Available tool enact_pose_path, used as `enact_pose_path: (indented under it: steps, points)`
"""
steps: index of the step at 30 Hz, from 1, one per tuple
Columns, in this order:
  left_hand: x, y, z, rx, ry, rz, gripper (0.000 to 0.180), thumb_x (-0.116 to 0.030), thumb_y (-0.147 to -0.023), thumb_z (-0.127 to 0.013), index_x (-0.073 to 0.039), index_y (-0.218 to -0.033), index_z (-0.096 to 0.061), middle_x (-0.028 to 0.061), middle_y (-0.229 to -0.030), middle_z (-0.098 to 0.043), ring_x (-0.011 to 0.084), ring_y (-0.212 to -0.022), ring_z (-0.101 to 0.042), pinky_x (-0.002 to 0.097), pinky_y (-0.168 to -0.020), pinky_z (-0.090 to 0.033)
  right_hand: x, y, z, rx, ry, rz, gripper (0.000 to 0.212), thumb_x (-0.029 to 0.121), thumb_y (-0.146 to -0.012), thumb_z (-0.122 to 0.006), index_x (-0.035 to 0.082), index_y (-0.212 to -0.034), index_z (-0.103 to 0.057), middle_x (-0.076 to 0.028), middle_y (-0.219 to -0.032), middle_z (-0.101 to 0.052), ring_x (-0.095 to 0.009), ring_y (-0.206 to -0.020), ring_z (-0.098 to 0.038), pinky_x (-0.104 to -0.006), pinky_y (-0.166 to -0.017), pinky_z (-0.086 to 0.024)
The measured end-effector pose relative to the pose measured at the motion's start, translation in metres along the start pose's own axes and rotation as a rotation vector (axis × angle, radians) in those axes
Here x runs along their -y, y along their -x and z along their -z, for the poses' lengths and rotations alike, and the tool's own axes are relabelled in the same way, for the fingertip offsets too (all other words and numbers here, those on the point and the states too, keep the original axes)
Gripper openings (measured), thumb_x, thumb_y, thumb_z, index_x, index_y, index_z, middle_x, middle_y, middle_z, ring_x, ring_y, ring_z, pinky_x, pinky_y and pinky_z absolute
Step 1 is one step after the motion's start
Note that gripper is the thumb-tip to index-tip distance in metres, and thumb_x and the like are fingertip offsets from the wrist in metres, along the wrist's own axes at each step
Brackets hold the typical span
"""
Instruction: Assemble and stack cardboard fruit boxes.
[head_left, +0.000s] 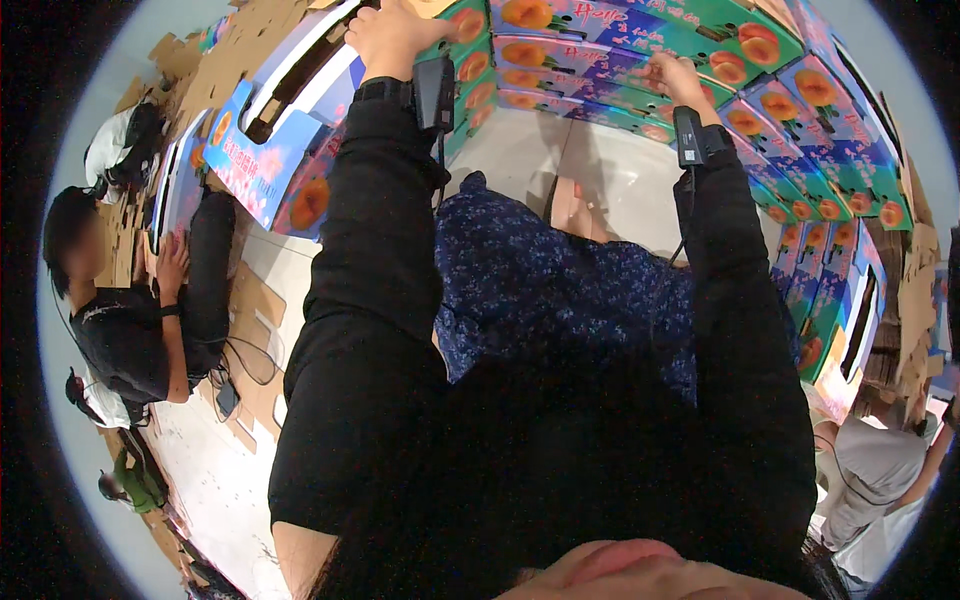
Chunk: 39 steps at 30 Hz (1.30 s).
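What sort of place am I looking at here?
Probably a carton-assembly or packing workroom: stacked peach-printed cartons, brown cardboard pieces piled around, and a co-worker at left.

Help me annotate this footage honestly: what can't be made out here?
All in the head view:
Left hand: what its palm covers, hidden by the hand itself.
Right hand: grip or mere touch, too small to tell.
Stacked boxes: insides, hidden by their printed walls.
Floral cloth: what lies beneath, hidden by it.
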<state>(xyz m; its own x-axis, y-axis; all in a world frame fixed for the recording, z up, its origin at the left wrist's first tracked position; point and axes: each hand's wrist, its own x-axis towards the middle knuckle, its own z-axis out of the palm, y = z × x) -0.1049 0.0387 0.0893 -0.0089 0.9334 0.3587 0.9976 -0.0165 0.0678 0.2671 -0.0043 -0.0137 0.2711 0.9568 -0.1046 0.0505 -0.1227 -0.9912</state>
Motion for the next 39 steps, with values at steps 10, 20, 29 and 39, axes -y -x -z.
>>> enact_pose_path:
  steps: [10, 20, 29, 39]
  points:
    - [-0.002, 0.001, 0.001, 0.023, -0.03, 0.013, 0.106, -0.07, -0.044, -0.072, -0.006, -0.125, -0.052, 0.0234, -0.117, -0.056, 0.0382, -0.109, -0.055, 0.0483, -0.092, -0.041, -0.01, 0.028, -0.014, -0.028, -0.073, 0.206, 0.065, 0.016, -0.078, -0.066, -0.015, -0.12, -0.026, -0.019, -0.101, -0.062, -0.025, -0.098, -0.061, -0.0357, -0.085, -0.05]
    - [0.001, -0.007, -0.005, 0.002, 0.004, -0.018, 0.109, -0.073, -0.045, -0.07, -0.008, -0.131, -0.048, 0.023, -0.121, -0.054, 0.0378, -0.112, -0.053, 0.0459, -0.094, -0.041, -0.032, 0.011, -0.012, -0.003, -0.136, 0.253, 0.088, 0.015, -0.077, -0.069, -0.014, -0.127, -0.003, -0.016, -0.103, -0.064, -0.021, -0.099, -0.059, -0.0296, -0.09, -0.045]
    - [0.0, -0.011, -0.009, 0.052, -0.03, 0.043, 0.11, -0.071, -0.045, -0.07, -0.009, -0.133, -0.046, 0.0237, -0.123, -0.052, 0.0373, -0.116, -0.051, 0.0449, -0.096, -0.039, -0.035, 0.003, -0.006, 0.02, 0.207, 0.34, 0.044, 0.022, -0.082, -0.063, -0.015, -0.104, -0.053, -0.014, -0.104, -0.064, -0.019, -0.095, -0.06, -0.0265, -0.084, -0.046]
    - [0.004, -0.007, -0.005, 0.031, -0.021, -0.007, 0.109, -0.069, -0.046, -0.07, -0.008, -0.133, -0.046, 0.024, -0.124, -0.053, 0.0376, -0.113, -0.053, 0.045, -0.095, -0.042, -0.012, 0.006, -0.002, 0.118, 0.15, -0.011, 0.036, 0.02, -0.086, -0.054, -0.005, -0.107, -0.04, -0.013, -0.087, -0.064, -0.022, -0.088, -0.065, -0.0325, -0.08, -0.05]
